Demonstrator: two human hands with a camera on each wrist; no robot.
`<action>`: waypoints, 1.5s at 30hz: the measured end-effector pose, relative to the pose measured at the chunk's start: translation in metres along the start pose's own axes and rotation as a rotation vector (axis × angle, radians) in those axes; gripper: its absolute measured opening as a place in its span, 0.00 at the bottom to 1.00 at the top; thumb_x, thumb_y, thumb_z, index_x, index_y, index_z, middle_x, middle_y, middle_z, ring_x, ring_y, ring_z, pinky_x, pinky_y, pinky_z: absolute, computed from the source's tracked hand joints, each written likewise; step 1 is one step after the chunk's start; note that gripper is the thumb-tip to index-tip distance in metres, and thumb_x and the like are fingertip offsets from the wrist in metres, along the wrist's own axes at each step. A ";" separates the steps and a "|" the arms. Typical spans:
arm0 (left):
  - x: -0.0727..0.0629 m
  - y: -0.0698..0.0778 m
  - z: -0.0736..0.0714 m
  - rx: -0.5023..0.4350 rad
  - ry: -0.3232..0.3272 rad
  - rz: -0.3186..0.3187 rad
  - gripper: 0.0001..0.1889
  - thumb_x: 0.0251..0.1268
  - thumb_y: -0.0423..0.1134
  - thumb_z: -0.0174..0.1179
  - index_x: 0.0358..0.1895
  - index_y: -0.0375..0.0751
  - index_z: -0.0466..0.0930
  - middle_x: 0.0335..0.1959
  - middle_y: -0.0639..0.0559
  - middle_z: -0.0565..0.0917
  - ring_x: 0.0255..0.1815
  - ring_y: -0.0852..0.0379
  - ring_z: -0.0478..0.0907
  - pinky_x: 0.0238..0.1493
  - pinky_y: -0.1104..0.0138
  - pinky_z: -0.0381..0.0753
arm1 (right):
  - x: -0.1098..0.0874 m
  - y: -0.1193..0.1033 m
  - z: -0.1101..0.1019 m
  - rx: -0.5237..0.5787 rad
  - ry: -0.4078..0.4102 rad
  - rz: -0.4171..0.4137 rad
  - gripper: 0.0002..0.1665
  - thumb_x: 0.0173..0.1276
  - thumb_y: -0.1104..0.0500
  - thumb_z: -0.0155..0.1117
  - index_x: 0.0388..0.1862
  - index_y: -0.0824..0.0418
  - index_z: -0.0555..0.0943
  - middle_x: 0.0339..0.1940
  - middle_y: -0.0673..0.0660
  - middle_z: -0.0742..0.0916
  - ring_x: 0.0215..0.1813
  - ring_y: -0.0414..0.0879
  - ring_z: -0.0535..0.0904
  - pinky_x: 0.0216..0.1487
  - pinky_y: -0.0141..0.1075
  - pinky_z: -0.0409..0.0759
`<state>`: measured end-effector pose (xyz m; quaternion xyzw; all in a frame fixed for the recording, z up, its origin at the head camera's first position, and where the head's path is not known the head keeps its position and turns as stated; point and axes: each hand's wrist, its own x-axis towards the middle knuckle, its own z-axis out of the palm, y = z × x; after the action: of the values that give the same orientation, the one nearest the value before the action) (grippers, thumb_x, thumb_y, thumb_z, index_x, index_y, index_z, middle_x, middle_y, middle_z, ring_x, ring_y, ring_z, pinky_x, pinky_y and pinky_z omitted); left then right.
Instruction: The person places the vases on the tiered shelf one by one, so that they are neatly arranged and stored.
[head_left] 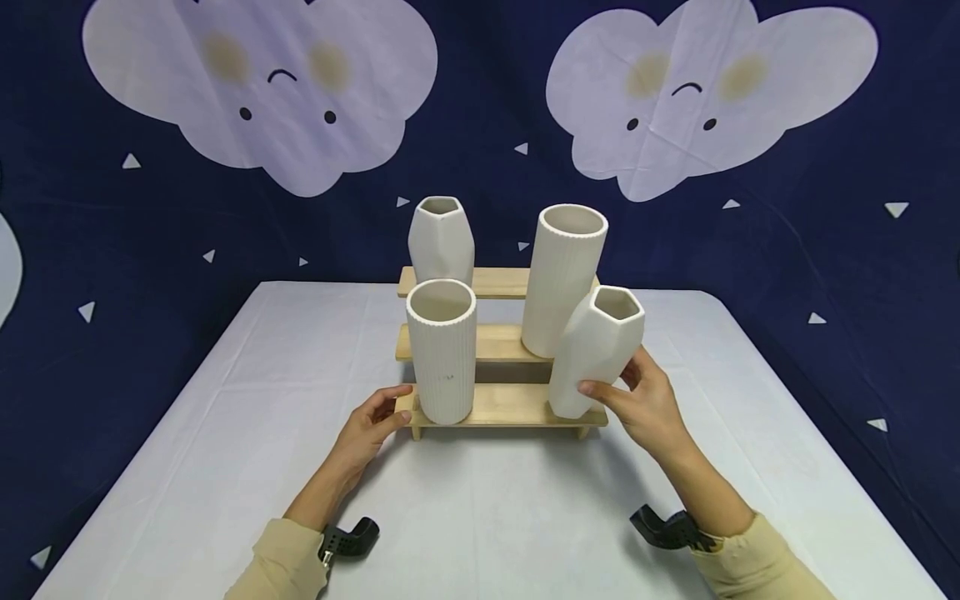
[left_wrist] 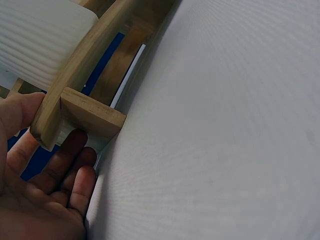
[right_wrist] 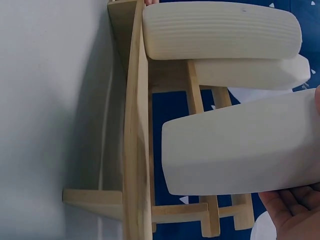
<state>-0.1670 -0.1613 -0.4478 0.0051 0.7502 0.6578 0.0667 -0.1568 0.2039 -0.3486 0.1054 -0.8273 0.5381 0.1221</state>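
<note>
My right hand [head_left: 651, 410] holds a white faceted vase [head_left: 588, 358] by its side, thumb in front. The vase leans to the right, and in the right wrist view a narrow gap shows between its base and the lowest board of a three-step wooden rack [head_left: 513, 404]. At the rack's left end, my left hand [head_left: 366, 429] pinches the lowest board, with the other fingers curled beneath it in the left wrist view. A white ribbed cylindrical vase [head_left: 444, 367] stands upright on that board's left end, close to my left hand.
Behind, a second ribbed vase [head_left: 562, 279] stands on the right of the middle step, partly hidden by the held vase. Another faceted vase [head_left: 441, 242] is at the top left. The rack stands on a white-covered table [head_left: 315, 358] before a dark blue cloud-patterned cloth [head_left: 480, 100].
</note>
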 end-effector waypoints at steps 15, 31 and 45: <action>-0.001 0.001 0.000 0.017 0.000 0.014 0.26 0.61 0.41 0.62 0.63 0.45 0.70 0.58 0.42 0.73 0.52 0.58 0.70 0.49 0.74 0.72 | 0.006 0.001 0.014 0.068 -0.026 0.007 0.40 0.50 0.61 0.76 0.63 0.58 0.70 0.58 0.58 0.80 0.55 0.35 0.76 0.61 0.31 0.69; -0.002 0.001 0.000 0.015 -0.006 0.020 0.26 0.62 0.41 0.62 0.63 0.44 0.70 0.57 0.41 0.73 0.52 0.58 0.70 0.50 0.75 0.72 | 0.011 0.004 0.022 0.077 -0.057 0.032 0.40 0.49 0.62 0.76 0.62 0.60 0.70 0.58 0.59 0.80 0.54 0.35 0.77 0.59 0.30 0.70; -0.001 0.000 -0.001 0.013 -0.007 0.026 0.25 0.62 0.40 0.61 0.63 0.43 0.70 0.57 0.41 0.73 0.52 0.59 0.70 0.49 0.75 0.72 | 0.014 0.003 0.025 0.062 -0.069 0.049 0.40 0.50 0.61 0.76 0.62 0.62 0.70 0.57 0.59 0.80 0.54 0.37 0.77 0.62 0.44 0.69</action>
<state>-0.1664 -0.1620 -0.4474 0.0174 0.7540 0.6538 0.0607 -0.1727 0.1815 -0.3564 0.1075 -0.8164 0.5622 0.0769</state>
